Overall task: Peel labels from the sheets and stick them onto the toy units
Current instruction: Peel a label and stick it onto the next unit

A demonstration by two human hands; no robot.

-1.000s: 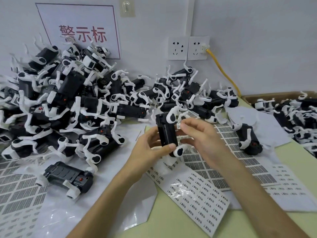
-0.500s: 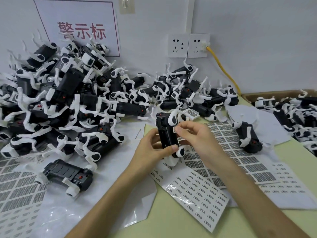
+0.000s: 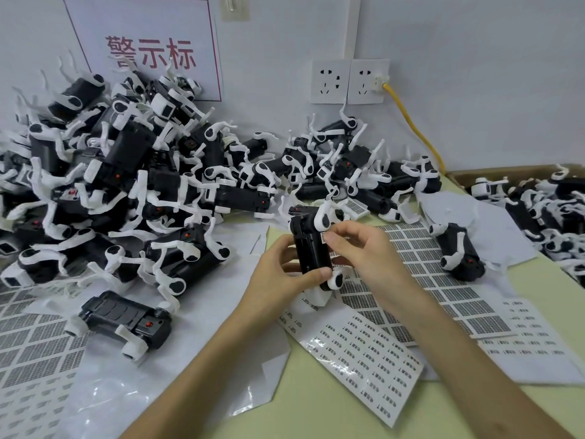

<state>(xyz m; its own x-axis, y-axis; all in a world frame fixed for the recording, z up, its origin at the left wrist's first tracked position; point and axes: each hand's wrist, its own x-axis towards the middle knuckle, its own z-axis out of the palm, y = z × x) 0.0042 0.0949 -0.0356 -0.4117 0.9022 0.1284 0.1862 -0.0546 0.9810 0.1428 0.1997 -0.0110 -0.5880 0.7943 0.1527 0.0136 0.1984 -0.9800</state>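
Pale green worktop (image 3: 316, 413) against a white wall, littered with label sheets (image 3: 357, 353). Heap of toy units (image 3: 126, 185) from 9 to 12 o'clock, more in a cardboard box (image 3: 506, 170) at 3. Which ones carry labels I cannot tell; I judge plenty are left. Held unit (image 3: 311, 248) at centre, roughly upright, mid-labelling. Left grip (image 3: 278, 280) wraps it from 8 o'clock, thumb across the lower body. Right grip (image 3: 364, 248) at 4 o'clock, thumb and forefinger pinching a small label (image 3: 323, 238) against the unit's right edge. Not yet pressed flat, by my reckoning.
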